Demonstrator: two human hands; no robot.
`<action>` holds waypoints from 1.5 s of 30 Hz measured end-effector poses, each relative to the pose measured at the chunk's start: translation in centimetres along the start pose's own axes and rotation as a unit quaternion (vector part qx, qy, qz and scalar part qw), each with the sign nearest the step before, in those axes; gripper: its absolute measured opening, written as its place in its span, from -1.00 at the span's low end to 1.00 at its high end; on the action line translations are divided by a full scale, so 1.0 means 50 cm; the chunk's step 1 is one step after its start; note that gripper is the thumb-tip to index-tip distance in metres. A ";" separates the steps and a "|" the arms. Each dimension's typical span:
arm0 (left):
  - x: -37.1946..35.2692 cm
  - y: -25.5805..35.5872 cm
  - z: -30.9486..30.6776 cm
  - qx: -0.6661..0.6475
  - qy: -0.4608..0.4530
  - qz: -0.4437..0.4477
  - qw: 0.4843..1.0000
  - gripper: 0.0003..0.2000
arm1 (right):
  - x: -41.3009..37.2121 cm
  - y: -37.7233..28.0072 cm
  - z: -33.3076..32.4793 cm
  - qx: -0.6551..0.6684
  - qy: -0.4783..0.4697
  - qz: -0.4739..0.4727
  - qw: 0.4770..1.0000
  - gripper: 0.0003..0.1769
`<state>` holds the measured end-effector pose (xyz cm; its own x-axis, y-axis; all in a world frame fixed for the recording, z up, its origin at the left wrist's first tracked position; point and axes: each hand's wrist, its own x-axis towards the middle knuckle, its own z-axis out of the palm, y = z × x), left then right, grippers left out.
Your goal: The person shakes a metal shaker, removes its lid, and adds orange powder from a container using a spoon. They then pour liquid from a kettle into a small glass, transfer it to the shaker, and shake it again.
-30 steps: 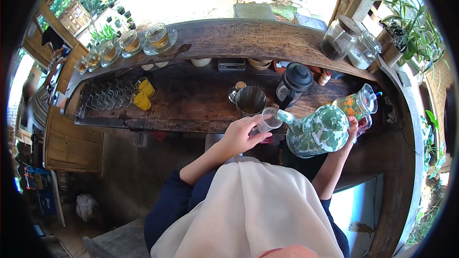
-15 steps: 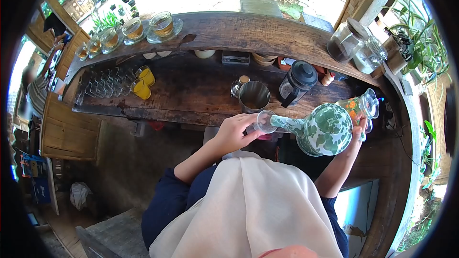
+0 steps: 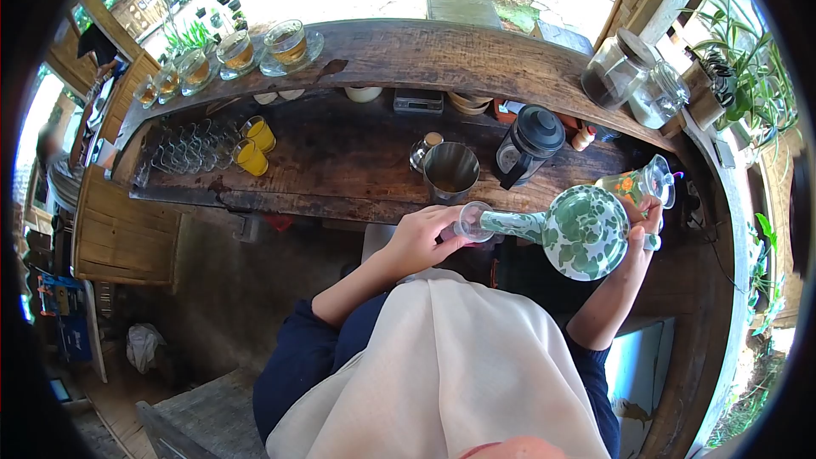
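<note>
My left hand (image 3: 429, 234) is closed around a small clear glass (image 3: 476, 221) held out over the front edge of the counter. In my right hand (image 3: 639, 234) is the handle of a green-and-white mottled enamel kettle (image 3: 586, 234). The kettle is tipped to the left, its long spout (image 3: 514, 223) at the mouth of the glass. A metal cup (image 3: 451, 172) stands on the counter just beyond my left hand. Behind my right hand is a glass pitcher with orange flowers (image 3: 633, 185), partly hidden by hand and kettle.
A French press (image 3: 531, 144) and a small corked jar (image 3: 425, 151) stand on the dark wooden counter (image 3: 340, 161). Further left are two glasses of yellow drink (image 3: 252, 157) and rows of clear glass mugs (image 3: 183, 149). Tea cups on saucers (image 3: 289, 44) line the raised shelf; jars (image 3: 619, 72) stand right.
The kettle's body has shifted slightly right and its spout sits more level with the glass. My left hand and the glass have moved a little to the right.
</note>
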<state>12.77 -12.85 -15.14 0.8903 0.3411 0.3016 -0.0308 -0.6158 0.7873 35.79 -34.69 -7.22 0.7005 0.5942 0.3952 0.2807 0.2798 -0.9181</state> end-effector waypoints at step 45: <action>-0.017 -0.024 0.008 0.005 -0.026 -0.027 0.999 -0.59 | 0.017 -0.008 0.033 -0.034 -0.046 0.009 0.998 -0.16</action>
<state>12.21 -12.68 -16.57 0.9133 0.3357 0.2306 0.0218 -0.6057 0.7954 35.21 -33.02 -6.48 0.6437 0.6663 0.3764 0.3149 0.2176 -0.9238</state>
